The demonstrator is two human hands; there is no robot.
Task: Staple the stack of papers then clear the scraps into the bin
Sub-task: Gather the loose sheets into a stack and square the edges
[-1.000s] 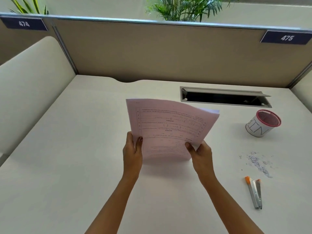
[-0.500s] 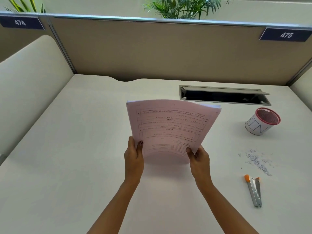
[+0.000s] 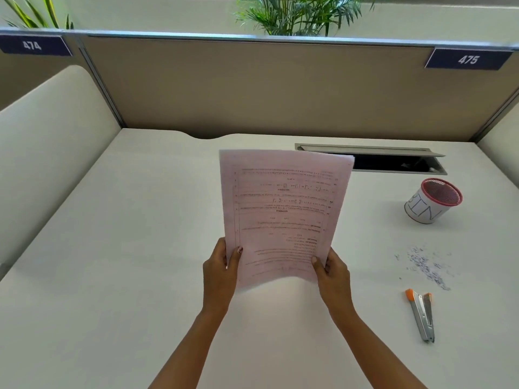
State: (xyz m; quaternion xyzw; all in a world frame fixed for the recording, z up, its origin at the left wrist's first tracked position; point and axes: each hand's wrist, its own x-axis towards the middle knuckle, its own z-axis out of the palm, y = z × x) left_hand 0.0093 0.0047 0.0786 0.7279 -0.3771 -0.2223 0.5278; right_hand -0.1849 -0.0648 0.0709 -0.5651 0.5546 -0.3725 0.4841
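Observation:
A stack of pink printed papers (image 3: 283, 211) stands nearly upright on the white desk (image 3: 112, 262), its print upside down to me. My left hand (image 3: 220, 272) grips its lower left edge and my right hand (image 3: 332, 272) grips its lower right edge. To the right lies a silver stapler with an orange tip (image 3: 421, 315), flat on the desk. Small paper scraps (image 3: 427, 266) are scattered just above the stapler. Farther back right stands a small white cup with a red mesh rim marked BIN (image 3: 432, 204).
An open cable slot (image 3: 393, 162) is set into the desk behind the papers. Beige partition walls (image 3: 252, 88) close off the back and both sides. Plants rise behind the partition.
The stack has been raised and tilted more upright between my hands. The view has shifted slightly. The stapler, scraps and bin have stayed in place.

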